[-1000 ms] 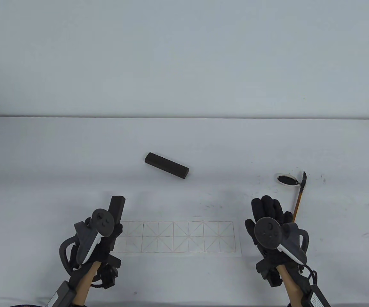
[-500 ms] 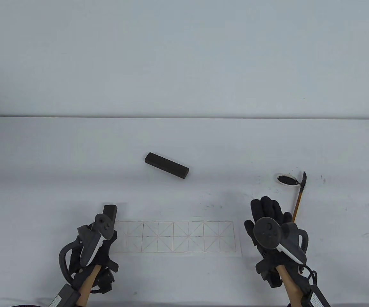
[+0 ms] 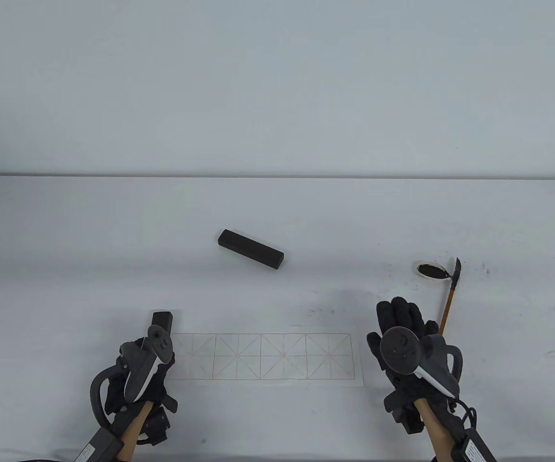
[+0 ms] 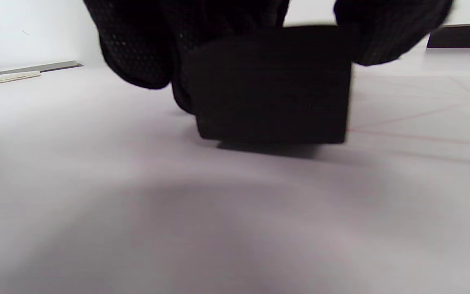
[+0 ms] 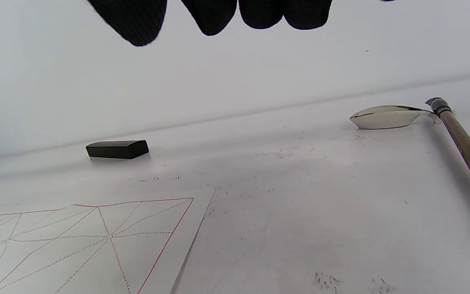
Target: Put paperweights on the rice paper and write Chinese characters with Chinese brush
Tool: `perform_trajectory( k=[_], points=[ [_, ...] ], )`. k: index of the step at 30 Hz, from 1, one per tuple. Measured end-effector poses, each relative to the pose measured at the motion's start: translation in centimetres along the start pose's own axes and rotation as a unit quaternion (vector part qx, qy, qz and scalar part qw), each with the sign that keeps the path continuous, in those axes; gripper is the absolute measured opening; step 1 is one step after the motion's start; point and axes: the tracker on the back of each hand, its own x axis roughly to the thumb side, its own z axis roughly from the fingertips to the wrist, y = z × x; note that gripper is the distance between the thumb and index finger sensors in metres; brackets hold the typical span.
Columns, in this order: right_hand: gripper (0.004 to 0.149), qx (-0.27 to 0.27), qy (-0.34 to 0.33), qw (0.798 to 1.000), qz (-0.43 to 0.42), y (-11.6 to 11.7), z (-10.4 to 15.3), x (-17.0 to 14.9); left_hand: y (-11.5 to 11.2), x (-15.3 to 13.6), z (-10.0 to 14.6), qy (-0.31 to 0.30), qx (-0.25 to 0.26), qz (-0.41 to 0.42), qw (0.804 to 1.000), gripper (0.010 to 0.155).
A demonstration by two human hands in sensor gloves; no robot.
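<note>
Left hand (image 3: 142, 380): nearest the viewer, at the left end of the rice paper (image 3: 267, 357); fingers and thumb curled round the first paperweight (image 3: 161, 319), seen pinched from both sides in the left wrist view.
First paperweight: long axis laid front to back, across the paper's short side; a thin shadow is seen beneath it, so it is judged just above the sheet or barely touching. Its far end is seen past the paper's far edge.
Right hand (image 3: 402, 337): hovering just beside the paper's right edge, fingers straight and loosely together, nothing held.
Rice paper: flat on the bench (image 3: 65, 231), long axis left to right, red grid unmarked; right end not yet weighted.
Second paperweight (image 3: 251, 248): beyond the paper's far edge, over its middle, long axis slanted from far-left to near-right. Forward and to the left of the right hand, which is judged slightly nearer and is free.
Brush (image 3: 450, 301): just right of the right hand, handle toward the viewer, tip at the ink dish (image 3: 432, 270).
Open room: bare bench between paper and second paperweight; the reach is judged unobstructed.
</note>
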Motion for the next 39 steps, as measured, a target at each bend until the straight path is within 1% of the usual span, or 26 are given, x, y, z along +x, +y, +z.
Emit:
perform_trajectory(
  k=[9,17,20,23,27,28,30,32,33,36,37,39],
  points=[
    [0.067,0.004,0.002,1.0,-0.001,0.0,0.0,0.0,0.2,0.1,0.2,-0.002,-0.008,-0.002,1.0,0.075],
    [0.067,0.012,0.002,1.0,0.002,0.1,-0.1,0.1,0.3,-0.2,0.2,-0.002,-0.044,0.012,0.999,0.078],
    [0.067,0.013,0.001,1.0,0.003,0.1,-0.1,0.1,0.5,-0.7,0.3,-0.008,-0.052,0.039,0.998,0.079],
    [0.067,0.013,0.0,1.0,0.002,0.2,-0.1,0.2,1.3,-1.2,0.7,-0.007,-0.025,0.066,0.998,0.075],
    [0.067,0.014,0.001,1.0,0.001,0.2,-0.1,0.2,2.9,-1.1,1.3,-0.03,0.043,0.068,0.996,0.072],
    [0.067,0.014,0.001,1.0,0.001,0.2,-0.1,0.1,3.3,-1.0,1.4,-0.035,0.055,0.066,0.996,0.069],
    [0.067,0.014,0.003,1.0,0.0,0.2,-0.2,0.1,4.3,-0.5,1.5,-0.053,0.088,0.063,0.993,0.068],
    [0.067,0.015,0.005,1.0,0.0,0.2,-0.2,0.0,5.2,0.4,1.3,-0.084,0.099,0.071,0.989,0.067],
    [0.067,0.015,0.006,1.0,-0.001,0.1,-0.2,0.0,5.5,0.8,1.2,-0.089,0.099,0.071,0.989,0.068],
    [0.067,0.015,0.007,1.0,-0.004,0.1,-0.2,0.0,6.6,3.3,-0.4,-0.121,0.064,0.068,0.988,0.069],
    [0.067,0.016,0.007,1.0,-0.004,0.1,-0.2,0.0,7.1,4.6,-1.3,-0.128,0.045,0.061,0.989,0.069],
    [0.067,0.015,0.006,1.0,-0.004,0.1,-0.2,0.0,7.9,7.1,-2.8,-0.132,0.026,0.044,0.99,0.071]
  ],
)
